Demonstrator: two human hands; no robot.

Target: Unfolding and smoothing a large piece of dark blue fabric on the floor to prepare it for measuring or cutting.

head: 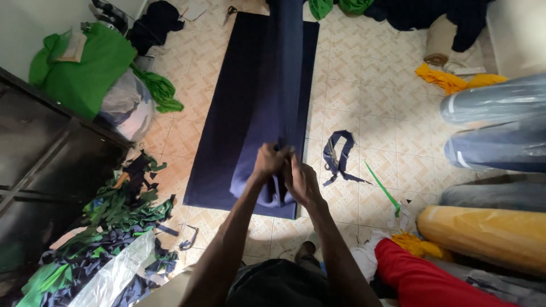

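A long navy blue cloth (239,102) lies spread on the tiled floor, running away from me. A folded or bunched strip of it rises along its right side. My left hand (268,162) and my right hand (300,181) are close together at the near end, both gripping the bunched navy cloth. A pair of scissors (334,158) lies on a navy scrap just right of my hands.
Green and navy scraps (119,216) pile at the lower left beside a dark cabinet (45,159). Green fabric (85,68) sits upper left. Wrapped fabric rolls (495,113), a yellow roll (483,230) and red cloth (421,278) crowd the right. A green strip (382,187) lies on the tiles.
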